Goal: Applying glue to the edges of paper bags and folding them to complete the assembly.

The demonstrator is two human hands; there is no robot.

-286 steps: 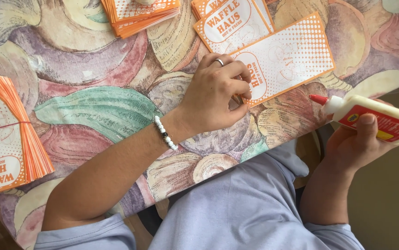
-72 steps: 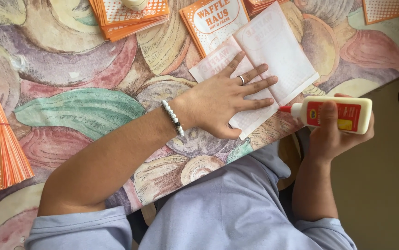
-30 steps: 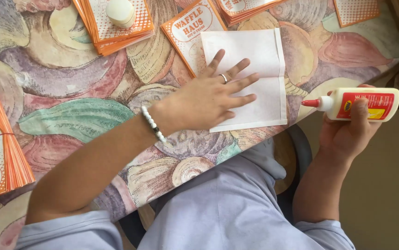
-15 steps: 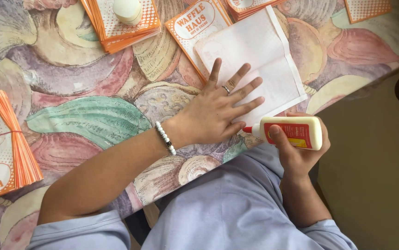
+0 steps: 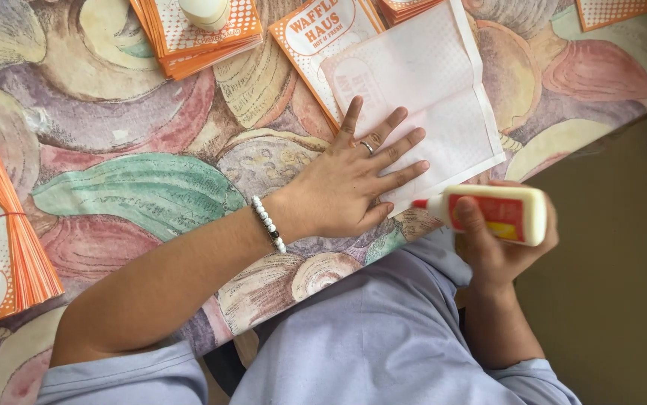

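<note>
Shell-print table (image 5: 136, 187) — white sheet (image 5: 428, 97), orange paper stacks (image 5: 196, 34) on it.

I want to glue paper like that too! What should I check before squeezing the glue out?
1. Paper lying flat, blank side up: ok.
2. Left hand pressing the paper down so it can't slide: ok.
3. Right hand gripping the glue bottle firmly: ok.
4. Red nozzle aimed at the paper's near edge: ok, it sits right beside it.
5. Nozzle cap open: cannot tell.
6. Fingers out of the glue's way: not ok, the lowest fingertips are close to the nozzle.
</note>
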